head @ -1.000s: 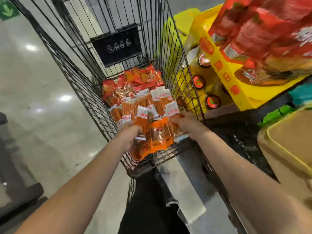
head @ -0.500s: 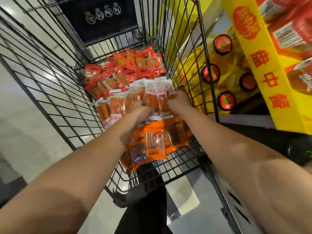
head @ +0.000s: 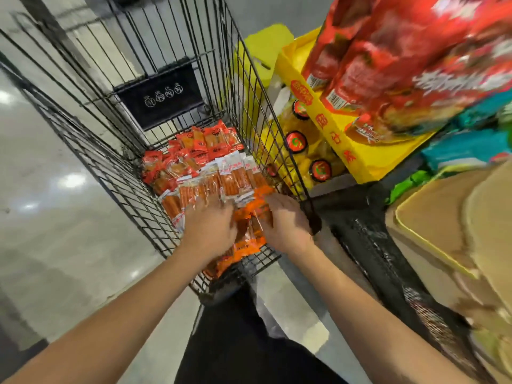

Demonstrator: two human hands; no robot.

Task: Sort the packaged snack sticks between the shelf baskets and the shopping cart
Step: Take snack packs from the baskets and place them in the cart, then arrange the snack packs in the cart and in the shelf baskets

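The cart stands on the left, its floor covered with snack packs: red packs at the far end, white-topped packs in the middle, orange packs nearest. The left hand and right hand both sit down on the orange packs, one at each side. Motion blur hides the fingers, so I cannot tell whether either hand grips a pack or only presses on it. To do this well, gather one colour only, squeeze the bundle from both sides, and lift it straight up clear of the wire. The shelf waits on the right.
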